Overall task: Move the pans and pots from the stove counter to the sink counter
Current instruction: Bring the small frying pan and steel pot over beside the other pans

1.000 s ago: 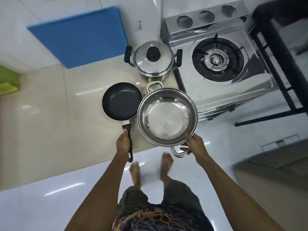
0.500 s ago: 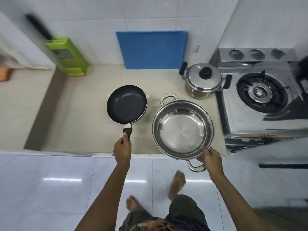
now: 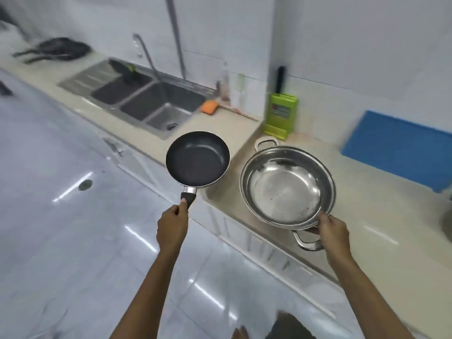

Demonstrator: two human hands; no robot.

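Item one, black frying pan [image 3: 197, 159]: your left hand [image 3: 172, 226] is closed round its handle, holding it level in the air over the counter edge, short of the sink [image 3: 146, 101]; carry it flat toward the counter by the sink. Item two, steel pot [image 3: 287, 187]: your right hand [image 3: 333, 232] pinches its near loop handle, and one-sided support likely tips it, so brace it. Pan dark and matte inside; pot shiny, empty, two-handled.

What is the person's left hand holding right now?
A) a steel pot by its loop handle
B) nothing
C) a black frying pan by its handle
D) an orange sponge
C: the left hand grips the handle of the black frying pan, while the right hand holds the steel pot.
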